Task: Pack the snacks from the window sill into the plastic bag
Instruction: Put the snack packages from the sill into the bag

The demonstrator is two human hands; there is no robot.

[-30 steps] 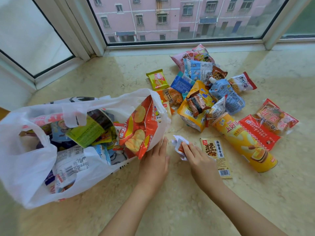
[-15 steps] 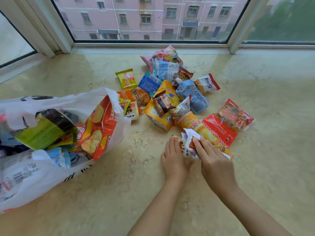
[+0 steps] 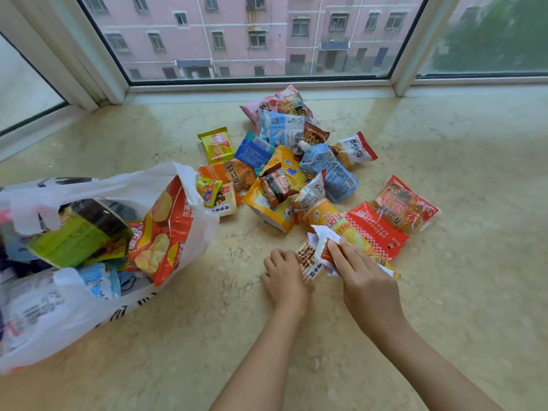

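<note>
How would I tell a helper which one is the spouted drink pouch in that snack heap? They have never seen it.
Find the snack pile on the marble sill below the window. On the pile's right side lies a pale blue pouch. It alone has a white screw cap; its neighbours are flat sealed packets.

Plastic bag (image 3: 98, 304) lying at left on the window sill (image 3: 444, 203), mouth facing right, chip packet (image 3: 166, 232) and boxed snack (image 3: 74, 235) inside near the opening. Snack pile (image 3: 293, 173) right of the bag, centre of sill, reaching back toward the window frame (image 3: 267, 84). Chip can (image 3: 341, 229) at near edge of pile, flat packet (image 3: 385, 229) just right of it, touching. Left hand (image 3: 286, 280) and right hand (image 3: 367, 280) side by side in front of the pile. Strip packet (image 3: 308, 262) between the hands, probably resting on the sill. Crumpled wrapper (image 3: 321, 241) under right fingers, over the can's near end.
</note>
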